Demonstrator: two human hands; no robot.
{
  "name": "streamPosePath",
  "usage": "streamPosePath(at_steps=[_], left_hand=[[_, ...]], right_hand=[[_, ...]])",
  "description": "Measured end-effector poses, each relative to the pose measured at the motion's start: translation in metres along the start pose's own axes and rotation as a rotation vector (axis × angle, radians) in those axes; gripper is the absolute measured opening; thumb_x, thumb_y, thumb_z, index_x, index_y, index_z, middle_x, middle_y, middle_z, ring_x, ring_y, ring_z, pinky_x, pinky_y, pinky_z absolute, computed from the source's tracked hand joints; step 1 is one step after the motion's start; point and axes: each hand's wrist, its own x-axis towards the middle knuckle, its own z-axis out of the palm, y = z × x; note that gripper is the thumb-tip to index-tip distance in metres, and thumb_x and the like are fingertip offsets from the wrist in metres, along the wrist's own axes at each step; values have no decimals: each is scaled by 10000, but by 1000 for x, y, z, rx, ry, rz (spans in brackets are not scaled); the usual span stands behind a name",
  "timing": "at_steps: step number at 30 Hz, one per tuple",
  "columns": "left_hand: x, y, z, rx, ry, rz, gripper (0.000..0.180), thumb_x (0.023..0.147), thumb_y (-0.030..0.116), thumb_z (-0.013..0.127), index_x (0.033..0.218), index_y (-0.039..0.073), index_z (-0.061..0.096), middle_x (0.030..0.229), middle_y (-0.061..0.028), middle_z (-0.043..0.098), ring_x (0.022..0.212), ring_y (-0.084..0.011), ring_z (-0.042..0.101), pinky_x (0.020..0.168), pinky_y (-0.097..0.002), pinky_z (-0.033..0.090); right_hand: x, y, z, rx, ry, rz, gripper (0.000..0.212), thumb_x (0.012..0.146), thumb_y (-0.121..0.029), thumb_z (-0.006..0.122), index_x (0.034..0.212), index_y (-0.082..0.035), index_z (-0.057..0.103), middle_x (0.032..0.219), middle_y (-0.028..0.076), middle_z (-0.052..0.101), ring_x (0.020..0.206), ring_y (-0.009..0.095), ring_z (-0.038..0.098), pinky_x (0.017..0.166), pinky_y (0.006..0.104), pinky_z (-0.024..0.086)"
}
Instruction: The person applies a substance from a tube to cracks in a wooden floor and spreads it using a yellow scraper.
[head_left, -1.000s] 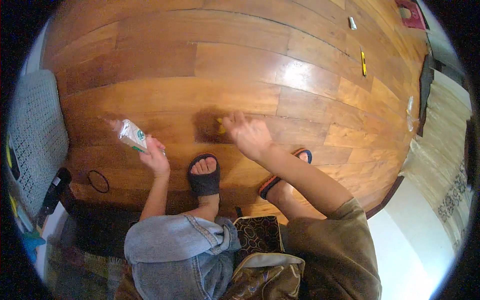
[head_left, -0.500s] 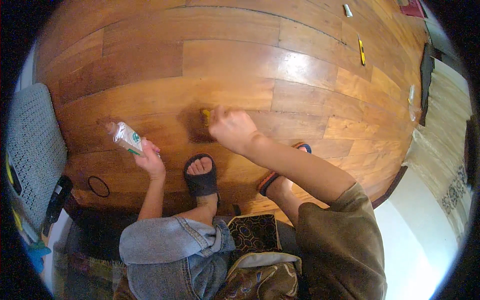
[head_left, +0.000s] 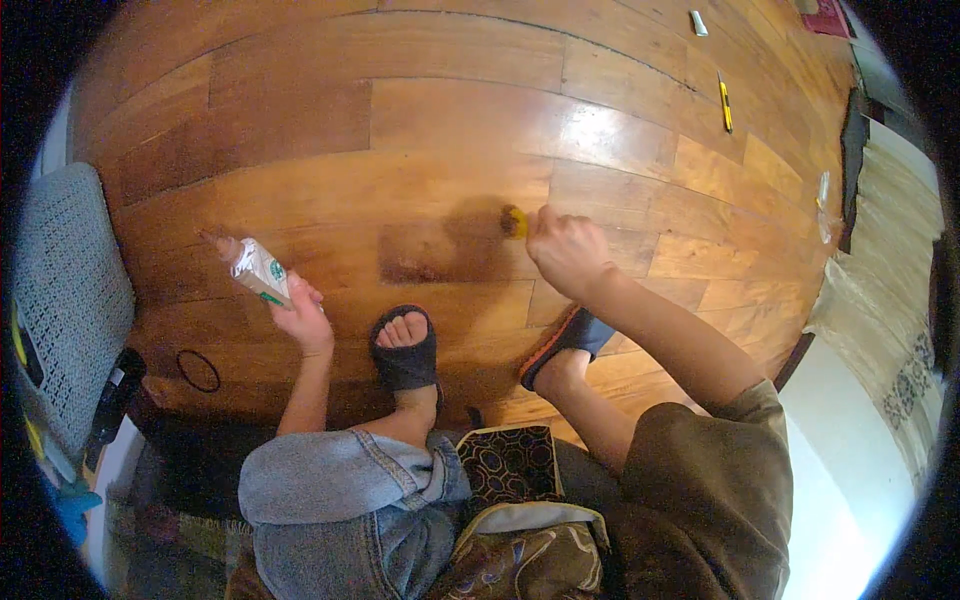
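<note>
My left hand [head_left: 302,318] is closed around a white and silver tube [head_left: 264,274] with green markings. The tube is held tilted above the floor, and its brownish tip points away to the left. Out in front, my right hand [head_left: 570,252] is closed on a small yellow tool with a dark end [head_left: 518,222]. Most of that tool is hidden in my fist, so its exact kind cannot be made out. Beside it, a darker patch [head_left: 430,252] shows on the wooden floor [head_left: 300,120], partly mixed with shadow.
My sandalled feet stand below the hands. A yellow and black utility knife [head_left: 725,105] and a small white tube [head_left: 698,23] lie at the far right. On the left are a grey woven chair [head_left: 75,290] and a black ring [head_left: 198,371]. A pale curtain [head_left: 880,270] hangs at the right.
My right hand has moved to the right with the yellow tool, uncovering more of the dark patch. My right knee and sleeve have shifted right. The left hand with the tube has barely moved.
</note>
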Motion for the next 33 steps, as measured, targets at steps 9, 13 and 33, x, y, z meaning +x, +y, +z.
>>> streamPosePath(at_steps=[9, 13, 33], left_hand=[[2, -6, -7, 19, -51, -40, 177, 846, 154, 500, 911, -4, 452, 652, -20, 444, 554, -102, 422, 493, -245, 374], [1, -4, -5, -20, -46, -88, 180, 846, 164, 506, 901, 3, 450, 648, -18, 445, 548, -99, 416, 487, -243, 375], [-1, -1, -2, 36, 27, -103, 233, 857, 211, 505, 925, 2, 427, 634, -19, 443, 540, -102, 419, 470, -241, 370]], right_hand=[[-2, -18, 1, 84, 76, 36, 150, 734, -68, 479, 864, 5, 483, 750, 137, 514, 566, 243, 594, 450, 331, 483], [-8, -6, 21, 101, 13, 68, 206, 740, -67, 474, 937, -10, 471, 782, 139, 518, 575, 259, 596, 461, 346, 485], [-106, 88, 5, 6, -50, 268, 245, 750, -87, 488, 993, -88, 513, 789, 133, 527, 592, 285, 590, 511, 379, 470]])
